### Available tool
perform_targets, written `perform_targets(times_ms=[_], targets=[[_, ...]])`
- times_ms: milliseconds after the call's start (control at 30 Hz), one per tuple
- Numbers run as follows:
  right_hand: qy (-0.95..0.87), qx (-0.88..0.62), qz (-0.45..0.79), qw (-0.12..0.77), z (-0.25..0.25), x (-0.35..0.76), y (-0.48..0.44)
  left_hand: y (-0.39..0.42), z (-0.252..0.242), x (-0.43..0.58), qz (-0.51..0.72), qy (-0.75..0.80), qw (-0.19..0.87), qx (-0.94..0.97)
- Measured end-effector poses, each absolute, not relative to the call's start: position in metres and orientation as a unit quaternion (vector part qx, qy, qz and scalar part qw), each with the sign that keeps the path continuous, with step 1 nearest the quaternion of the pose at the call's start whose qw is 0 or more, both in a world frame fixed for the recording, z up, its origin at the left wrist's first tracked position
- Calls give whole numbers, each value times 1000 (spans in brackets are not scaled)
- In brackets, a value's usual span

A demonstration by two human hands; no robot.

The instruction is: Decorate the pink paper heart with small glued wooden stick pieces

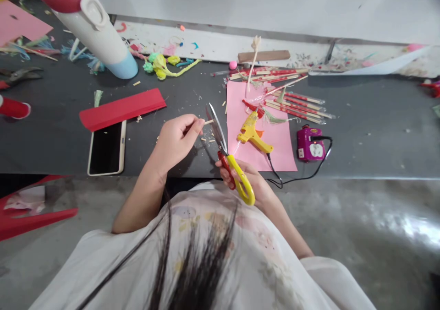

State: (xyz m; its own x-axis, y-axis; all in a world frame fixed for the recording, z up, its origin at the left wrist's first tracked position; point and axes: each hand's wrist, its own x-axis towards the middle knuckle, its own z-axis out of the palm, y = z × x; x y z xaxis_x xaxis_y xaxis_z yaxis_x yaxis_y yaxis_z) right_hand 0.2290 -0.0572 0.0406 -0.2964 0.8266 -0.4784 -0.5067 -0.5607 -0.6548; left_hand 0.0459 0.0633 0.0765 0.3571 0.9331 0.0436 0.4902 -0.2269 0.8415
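My left hand (180, 140) is closed in a pinch on a short, thin wooden stick (208, 122). The stick's free end reaches the blades of a pair of scissors (220, 136). My right hand (245, 177) grips these scissors by their red and yellow handles, blades pointing up and away from me. The blades look slightly parted around the stick. Small cut bits of wood (204, 139) lie on the dark table beneath. Right of the scissors, a yellow hot glue gun (252, 133) rests on a pink paper sheet (282, 156).
Wrapped chopsticks (295, 104) lie beyond the glue gun, whose cord runs to a purple power socket (311, 145). On the left are a red folded strip (123, 109), a phone (107, 149), a tall bottle (99, 35) and pliers (20, 75). Yellow yarn (165, 67) sits at the back.
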Motion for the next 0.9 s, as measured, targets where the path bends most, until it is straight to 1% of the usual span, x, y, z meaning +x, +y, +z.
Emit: perform_targets(times_ms=[133,300,500,733,900], targets=[[-260,-454,740,422,43,227,-57,59,82,44,280,500,339,746],[-371,-550,637,393,46,224,-60,55,83,42,294,487,347,746],[-450,-596,555,367,44,225,-67,47,82,41,319,475,360,737],[-480,-613,530,335,52,225,-67,41,80,40,330,480,374,722],[-491,-596,531,350,54,224,-67,40,80,39,326,477,377,724]])
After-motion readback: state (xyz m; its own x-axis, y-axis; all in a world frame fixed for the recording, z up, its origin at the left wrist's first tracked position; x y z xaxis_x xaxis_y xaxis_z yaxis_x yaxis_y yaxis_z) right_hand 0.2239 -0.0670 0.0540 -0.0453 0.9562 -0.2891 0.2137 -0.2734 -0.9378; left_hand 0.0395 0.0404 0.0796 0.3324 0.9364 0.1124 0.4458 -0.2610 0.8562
